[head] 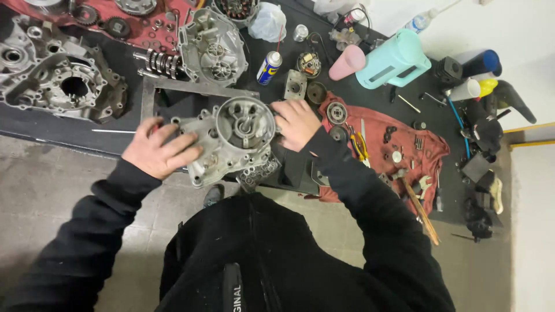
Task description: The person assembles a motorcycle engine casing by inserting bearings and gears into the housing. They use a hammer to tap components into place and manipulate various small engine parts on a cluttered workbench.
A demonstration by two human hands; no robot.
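A person in black sleeves steadies a grey engine crankcase half (228, 144) at the near edge of a dark bench (40, 124). The left hand (157, 149) lies spread over the casing's left side, fingers gripping it; the right hand (296, 122) curls closed against its right rim. Just beyond lie a second crankcase cover (213, 51), a spray can (269, 67) and a red cloth (399, 151) strewn with small parts.
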